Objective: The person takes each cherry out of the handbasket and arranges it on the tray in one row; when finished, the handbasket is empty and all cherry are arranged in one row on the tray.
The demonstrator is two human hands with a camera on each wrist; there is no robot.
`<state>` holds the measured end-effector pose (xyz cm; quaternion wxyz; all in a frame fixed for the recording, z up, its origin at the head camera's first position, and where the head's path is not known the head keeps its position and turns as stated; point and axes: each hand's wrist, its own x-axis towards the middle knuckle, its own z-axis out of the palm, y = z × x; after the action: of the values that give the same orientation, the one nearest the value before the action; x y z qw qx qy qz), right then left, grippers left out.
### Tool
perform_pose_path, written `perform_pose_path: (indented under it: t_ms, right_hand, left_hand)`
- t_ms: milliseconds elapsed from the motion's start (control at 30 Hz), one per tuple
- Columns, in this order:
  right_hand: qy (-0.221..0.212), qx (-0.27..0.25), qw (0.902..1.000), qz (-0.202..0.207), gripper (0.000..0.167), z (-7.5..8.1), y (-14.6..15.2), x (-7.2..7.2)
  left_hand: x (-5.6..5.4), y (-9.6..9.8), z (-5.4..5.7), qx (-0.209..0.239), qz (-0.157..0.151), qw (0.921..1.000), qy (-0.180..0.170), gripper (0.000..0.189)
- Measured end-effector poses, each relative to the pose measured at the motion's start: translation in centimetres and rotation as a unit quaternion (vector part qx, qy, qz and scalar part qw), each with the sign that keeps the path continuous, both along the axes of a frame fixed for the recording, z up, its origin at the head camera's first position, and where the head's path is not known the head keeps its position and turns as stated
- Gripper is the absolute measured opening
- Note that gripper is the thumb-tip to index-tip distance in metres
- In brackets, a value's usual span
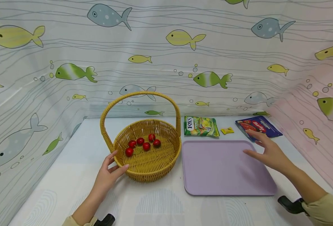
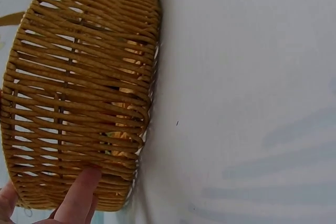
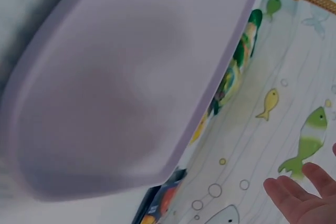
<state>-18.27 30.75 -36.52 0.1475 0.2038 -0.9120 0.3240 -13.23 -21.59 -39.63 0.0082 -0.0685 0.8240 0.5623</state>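
Observation:
A yellow woven basket (image 1: 152, 168) with a tall hoop handle (image 1: 140, 93) stands left of centre, several round red fruits (image 1: 146, 146) lying inside it. My left hand (image 1: 105, 175) rests against the basket's near left side, thumb and fingers spread. In the left wrist view one fingertip (image 2: 89, 177) touches the outer weave. My right hand (image 1: 271, 153) hovers over the far right part of a light purple tray (image 1: 226, 169), fingers apart and holding nothing. Fingers of that hand (image 3: 307, 195) show at the right wrist view's lower right corner.
Behind the tray lie a green Fox's candy bag (image 1: 201, 126), a small yellow packet (image 1: 227, 130) and a dark blue pouch (image 1: 258, 127), partly behind my right hand. A fish-printed sheet (image 1: 166, 62) walls the table's back and sides.

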Motion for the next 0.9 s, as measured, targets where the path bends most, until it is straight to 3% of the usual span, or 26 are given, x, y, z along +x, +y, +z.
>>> perform_pose_path:
  t_ms: [900]
  right_hand:
    - [0.008, -0.015, 0.9966, 0.081, 0.067, 1.7, -6.6, -2.1]
  left_hand:
    - [-0.1, -0.2, -0.3, 0.005, -0.003, 1.0000, 0.005, 0.077]
